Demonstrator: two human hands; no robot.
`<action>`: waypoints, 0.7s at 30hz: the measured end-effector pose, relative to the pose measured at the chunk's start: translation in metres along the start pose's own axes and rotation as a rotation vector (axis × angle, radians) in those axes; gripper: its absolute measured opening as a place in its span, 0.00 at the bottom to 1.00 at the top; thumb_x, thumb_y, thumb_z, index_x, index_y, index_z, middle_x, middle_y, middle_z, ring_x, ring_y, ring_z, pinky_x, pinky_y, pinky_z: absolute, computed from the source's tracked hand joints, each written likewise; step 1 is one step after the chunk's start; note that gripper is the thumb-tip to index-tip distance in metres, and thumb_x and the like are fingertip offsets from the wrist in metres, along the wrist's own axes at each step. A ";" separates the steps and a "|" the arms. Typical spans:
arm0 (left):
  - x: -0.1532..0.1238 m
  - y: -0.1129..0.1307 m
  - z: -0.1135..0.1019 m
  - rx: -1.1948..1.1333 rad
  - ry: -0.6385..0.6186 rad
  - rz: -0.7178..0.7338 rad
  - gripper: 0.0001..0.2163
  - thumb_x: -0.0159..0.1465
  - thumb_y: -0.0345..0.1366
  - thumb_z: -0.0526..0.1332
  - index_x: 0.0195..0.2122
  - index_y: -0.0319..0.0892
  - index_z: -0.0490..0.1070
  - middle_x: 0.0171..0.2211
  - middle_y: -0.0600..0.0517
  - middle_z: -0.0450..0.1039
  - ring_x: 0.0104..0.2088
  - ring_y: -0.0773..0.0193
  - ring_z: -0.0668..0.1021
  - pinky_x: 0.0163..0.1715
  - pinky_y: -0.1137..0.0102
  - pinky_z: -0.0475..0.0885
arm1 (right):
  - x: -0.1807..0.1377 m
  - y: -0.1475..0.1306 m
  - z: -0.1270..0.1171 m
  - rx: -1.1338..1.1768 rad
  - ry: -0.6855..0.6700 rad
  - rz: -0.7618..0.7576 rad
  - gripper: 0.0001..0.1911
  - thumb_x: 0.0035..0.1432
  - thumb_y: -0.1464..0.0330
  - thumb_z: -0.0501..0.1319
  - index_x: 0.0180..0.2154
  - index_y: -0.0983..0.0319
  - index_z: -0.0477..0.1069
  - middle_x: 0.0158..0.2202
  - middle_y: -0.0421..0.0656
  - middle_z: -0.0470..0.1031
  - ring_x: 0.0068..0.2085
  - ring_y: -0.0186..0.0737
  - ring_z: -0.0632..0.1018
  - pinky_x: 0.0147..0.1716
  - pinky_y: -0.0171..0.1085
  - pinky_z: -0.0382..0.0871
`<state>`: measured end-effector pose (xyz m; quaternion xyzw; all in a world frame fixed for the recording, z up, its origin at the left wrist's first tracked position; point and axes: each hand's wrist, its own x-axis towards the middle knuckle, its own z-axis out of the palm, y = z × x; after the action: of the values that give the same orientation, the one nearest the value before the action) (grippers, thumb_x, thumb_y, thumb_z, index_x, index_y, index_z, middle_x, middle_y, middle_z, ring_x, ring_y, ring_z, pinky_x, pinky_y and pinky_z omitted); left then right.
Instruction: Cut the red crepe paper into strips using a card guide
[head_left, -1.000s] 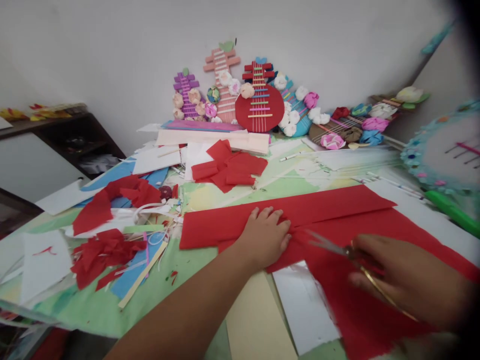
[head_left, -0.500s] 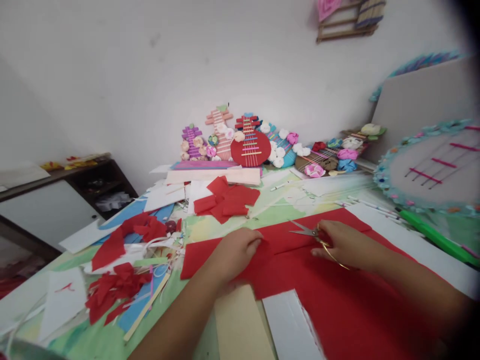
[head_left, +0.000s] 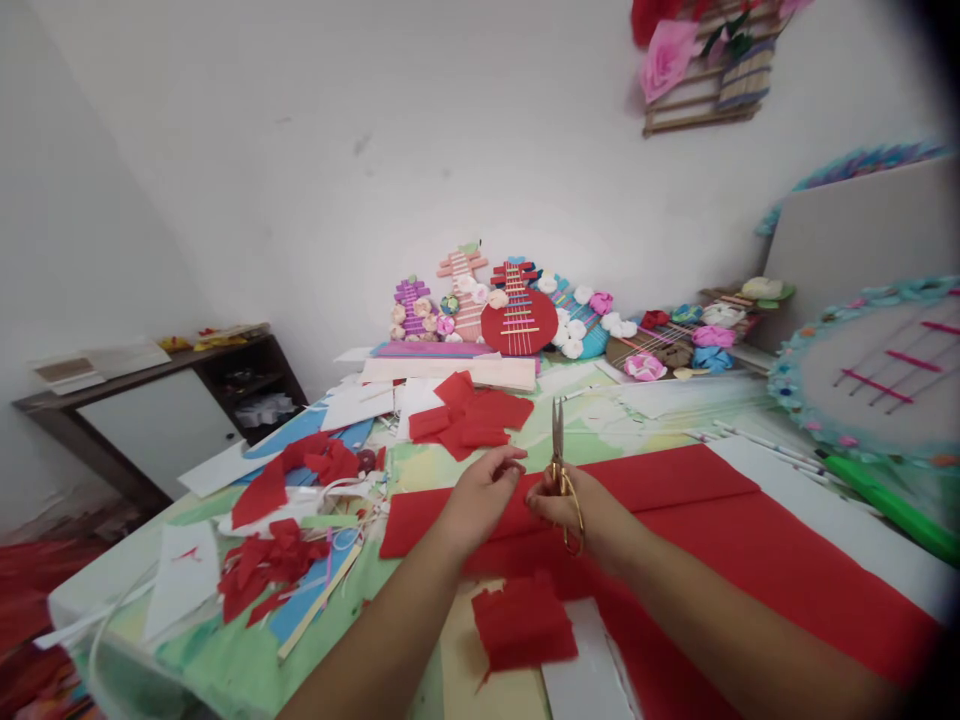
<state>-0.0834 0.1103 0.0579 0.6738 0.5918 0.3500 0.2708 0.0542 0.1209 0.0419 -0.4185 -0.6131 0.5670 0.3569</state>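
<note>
My right hand grips gold-handled scissors, blades closed and pointing up. My left hand is just to its left, fingers pinched together close to the scissors; what they hold is too small to make out. Both hands hover over a large folded sheet of red crepe paper spread on the table. A small cut square of red paper lies near me below the hands, partly over a cream sheet and a white sheet.
A pile of red paper squares lies beyond the hands. Red scraps and blue and white paper litter the left side. Paper guitars with flowers lean on the wall. A round blue-trimmed board and a green stick sit right.
My right hand has drawn left toward the left hand and turned the scissors upright. A cut red square now lies in front of me. The view has tilted upward.
</note>
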 end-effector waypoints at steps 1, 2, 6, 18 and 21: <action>-0.001 -0.004 0.002 0.005 -0.002 -0.011 0.13 0.62 0.31 0.47 0.47 0.40 0.62 0.41 0.49 0.69 0.39 0.65 0.73 0.38 0.70 0.68 | 0.000 0.003 0.000 -0.011 0.011 0.002 0.12 0.42 0.66 0.59 0.25 0.61 0.54 0.23 0.36 0.63 0.25 0.32 0.66 0.26 0.33 0.60; -0.003 -0.007 0.002 0.015 -0.010 -0.018 0.14 0.62 0.32 0.47 0.48 0.40 0.61 0.42 0.48 0.69 0.40 0.65 0.72 0.39 0.70 0.68 | 0.000 0.007 -0.001 -0.018 0.015 0.004 0.12 0.42 0.66 0.59 0.25 0.61 0.54 0.23 0.35 0.63 0.25 0.31 0.66 0.25 0.32 0.59; -0.032 -0.013 -0.010 0.082 -0.128 0.008 0.18 0.57 0.40 0.55 0.47 0.40 0.63 0.46 0.47 0.66 0.45 0.59 0.69 0.44 0.66 0.64 | -0.010 0.023 -0.017 -0.116 -0.025 0.023 0.12 0.44 0.65 0.59 0.26 0.61 0.56 0.23 0.35 0.60 0.24 0.29 0.63 0.24 0.31 0.57; -0.109 -0.034 0.037 0.729 -0.198 0.792 0.06 0.59 0.36 0.56 0.29 0.40 0.68 0.27 0.51 0.70 0.29 0.61 0.71 0.30 0.68 0.66 | -0.055 0.006 -0.068 -0.360 -0.017 0.145 0.13 0.50 0.58 0.55 0.27 0.59 0.56 0.23 0.36 0.60 0.24 0.32 0.63 0.23 0.32 0.59; -0.105 -0.020 0.016 0.612 -0.034 0.886 0.11 0.63 0.32 0.49 0.25 0.41 0.65 0.22 0.53 0.68 0.24 0.66 0.70 0.26 0.72 0.66 | -0.074 0.011 -0.090 -0.377 0.039 0.129 0.13 0.46 0.58 0.59 0.25 0.59 0.59 0.23 0.36 0.62 0.25 0.34 0.65 0.25 0.33 0.62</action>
<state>-0.0884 0.0108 0.0170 0.9126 0.3213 0.2313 -0.1021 0.1671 0.0891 0.0427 -0.5272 -0.6733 0.4557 0.2470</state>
